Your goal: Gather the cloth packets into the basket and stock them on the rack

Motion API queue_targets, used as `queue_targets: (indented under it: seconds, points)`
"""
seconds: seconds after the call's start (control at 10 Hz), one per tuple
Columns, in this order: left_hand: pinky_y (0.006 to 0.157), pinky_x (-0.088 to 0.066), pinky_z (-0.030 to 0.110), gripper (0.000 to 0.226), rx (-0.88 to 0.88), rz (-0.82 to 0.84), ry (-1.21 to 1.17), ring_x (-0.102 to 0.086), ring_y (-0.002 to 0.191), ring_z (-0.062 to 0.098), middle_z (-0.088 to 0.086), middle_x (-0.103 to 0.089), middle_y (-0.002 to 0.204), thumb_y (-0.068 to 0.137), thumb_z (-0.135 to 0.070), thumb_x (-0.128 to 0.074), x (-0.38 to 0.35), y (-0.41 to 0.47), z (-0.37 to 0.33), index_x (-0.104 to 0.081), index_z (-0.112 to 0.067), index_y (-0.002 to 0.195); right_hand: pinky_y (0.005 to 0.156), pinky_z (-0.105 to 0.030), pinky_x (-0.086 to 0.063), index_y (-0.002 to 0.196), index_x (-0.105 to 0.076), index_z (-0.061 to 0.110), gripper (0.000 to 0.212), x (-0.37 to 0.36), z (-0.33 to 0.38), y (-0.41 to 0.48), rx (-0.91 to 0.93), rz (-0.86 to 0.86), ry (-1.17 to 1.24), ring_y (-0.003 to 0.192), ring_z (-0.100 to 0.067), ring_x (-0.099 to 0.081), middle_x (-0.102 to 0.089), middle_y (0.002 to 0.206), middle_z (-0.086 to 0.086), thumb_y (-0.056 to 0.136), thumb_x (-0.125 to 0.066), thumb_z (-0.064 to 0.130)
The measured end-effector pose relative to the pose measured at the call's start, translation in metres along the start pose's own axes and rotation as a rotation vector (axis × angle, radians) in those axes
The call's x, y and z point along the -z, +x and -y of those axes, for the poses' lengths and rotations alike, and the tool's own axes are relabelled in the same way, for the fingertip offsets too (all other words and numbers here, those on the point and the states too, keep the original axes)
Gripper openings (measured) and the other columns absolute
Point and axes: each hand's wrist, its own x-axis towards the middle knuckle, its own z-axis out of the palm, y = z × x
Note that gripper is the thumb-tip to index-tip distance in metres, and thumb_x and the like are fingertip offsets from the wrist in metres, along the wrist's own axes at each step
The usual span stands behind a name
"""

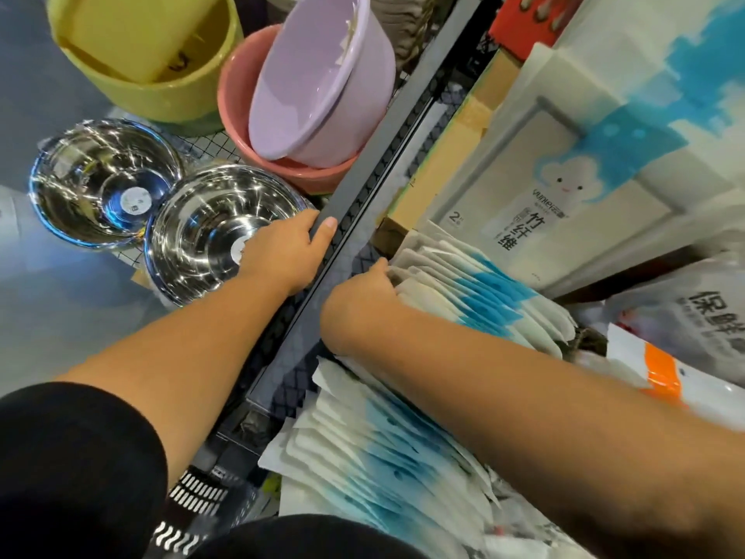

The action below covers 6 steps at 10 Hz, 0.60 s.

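Two fanned stacks of cloth packets [383, 457] fill the shelf; my right hand [358, 296] digs into the farther stack, its grip hidden. My left hand [282, 252] clasps the rack post [403, 127] between us, beside two steel bowls [201, 236].

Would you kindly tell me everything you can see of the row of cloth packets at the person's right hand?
The row of cloth packets holds flat white packets, each with a bright blue patch, seemingly soft fabric in film. They stand on edge, leaning and overlapping like files, on the shelf just right of the dark rack post. The right hand rests against their near end, its fingers hidden among them. A tall white pack stands right behind.
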Motion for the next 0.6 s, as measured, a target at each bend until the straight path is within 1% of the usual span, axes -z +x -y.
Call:
queue_targets:
  seconds: [0.1, 0.2, 0.3, 0.4, 0.5, 0.6]
  points:
    - [0.056, -0.03, 0.036, 0.047, -0.013, -0.027, 0.045, -0.052, 0.072, 0.027, 0.001, -0.054, 0.073, 0.104, -0.055, -0.028, 0.001, -0.001, -0.004, -0.053, -0.015, 0.099, 0.118, -0.063, -0.014, 0.139, -0.055, 0.023, 0.043, -0.015, -0.001, -0.036, -0.009, -0.229, 0.09, 0.14, -0.036, -0.038, -0.053, 0.145, -0.004, 0.104, -0.039, 0.043]
    - [0.057, -0.034, 0.037, 0.042, -0.015, -0.043, 0.059, -0.052, 0.074, 0.03, 0.003, -0.055, 0.076, 0.103, -0.057, -0.028, 0.002, -0.003, -0.004, -0.046, -0.021, 0.092, 0.12, -0.052, -0.012, 0.128, -0.064, 0.021, 0.042, -0.043, -0.011, -0.049, -0.035, -0.529, 0.175, 0.133, -0.031, -0.045, -0.06, 0.137, -0.006, 0.103, -0.036, 0.041]
    - [0.067, -0.038, 0.039, 0.05, 0.01, -0.016, 0.096, -0.058, 0.092, 0.037, 0.014, -0.062, 0.104, 0.103, -0.056, -0.028, 0.005, -0.013, -0.012, -0.049, -0.014, 0.119, 0.122, -0.055, -0.008, 0.116, -0.072, 0.02, 0.042, -0.084, -0.008, -0.057, -0.044, -0.882, 0.347, 0.133, -0.03, -0.045, -0.064, 0.13, -0.007, 0.101, -0.039, 0.042]
    - [0.077, -0.044, 0.044, 0.047, 0.044, 0.03, 0.047, -0.06, 0.106, 0.039, 0.014, -0.06, 0.123, 0.1, -0.055, -0.038, 0.002, -0.036, -0.011, -0.044, -0.017, 0.127, 0.124, -0.053, -0.009, 0.139, -0.056, 0.025, 0.045, -0.107, -0.001, -0.073, 0.001, -0.933, 0.463, 0.153, -0.026, -0.016, -0.034, 0.161, -0.006, 0.104, -0.04, 0.047]
    - [0.102, -0.042, 0.055, 0.065, 0.062, 0.082, 0.062, -0.044, 0.129, 0.042, 0.014, -0.036, 0.151, 0.099, -0.057, -0.04, 0.009, -0.089, 0.009, -0.028, -0.018, 0.15, 0.124, -0.048, -0.012, 0.154, -0.033, 0.03, 0.053, -0.127, 0.002, -0.103, -0.039, -0.872, 0.544, 0.154, -0.022, -0.01, -0.017, 0.167, 0.001, 0.104, -0.04, 0.049]
    - [0.102, -0.042, 0.053, 0.065, 0.029, 0.061, 0.152, -0.043, 0.132, 0.038, 0.012, -0.036, 0.151, 0.098, -0.055, -0.044, 0.045, -0.123, 0.024, -0.03, -0.018, 0.15, 0.116, -0.047, -0.031, 0.153, -0.036, 0.024, 0.052, -0.132, 0.006, -0.129, -0.17, -0.807, 0.598, 0.146, -0.029, -0.03, -0.03, 0.162, -0.003, 0.102, -0.043, 0.033]
